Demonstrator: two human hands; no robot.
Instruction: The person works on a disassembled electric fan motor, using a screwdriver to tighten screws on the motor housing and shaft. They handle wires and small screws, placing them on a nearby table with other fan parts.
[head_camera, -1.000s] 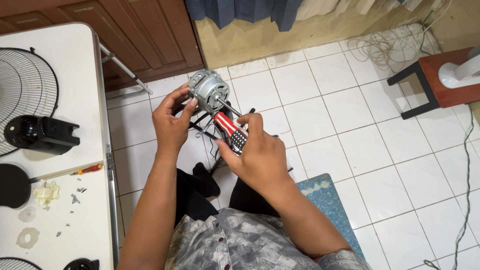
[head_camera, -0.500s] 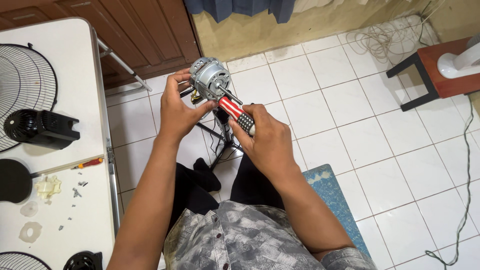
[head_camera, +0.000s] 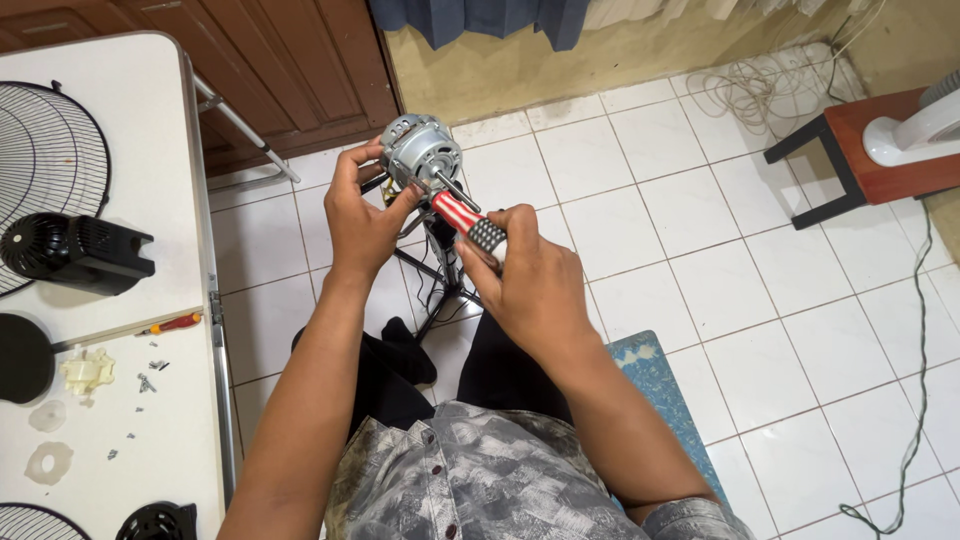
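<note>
1. Gripping a small silver fan motor (head_camera: 420, 155), the left hand (head_camera: 362, 222) is curled around its side and back, fingers closed on the metal casing, holding it up in the air in front of the person's chest, above the tiled floor.
2. The right hand (head_camera: 535, 285) is closed around a screwdriver (head_camera: 465, 222) with a red, white and black handle; its tip points up and to the left, at the face of the motor, beside the thin shaft that sticks out.
3. The motor looks rigid and fairly heavy for its size, with smooth metal that could slip; the round casing seems the safest place to hold, not the shaft or the dark wires (head_camera: 425, 260) hanging beneath it.
4. To the person's left stands a white table (head_camera: 160, 150). On it lie a round wire fan grille (head_camera: 45, 165), a black plastic housing (head_camera: 75, 255), a small red-handled tool (head_camera: 172, 323), loose screws (head_camera: 148, 378) and pale plastic parts (head_camera: 85, 370).
5. The floor (head_camera: 700, 230) is white tile, with a blue mat (head_camera: 655, 385) by the person's legs.
6. Farther off are brown wooden cabinet doors (head_camera: 280, 60), a coil of pale cable (head_camera: 760, 85), and a low red stool (head_camera: 870, 150) bearing a white fan base.
</note>
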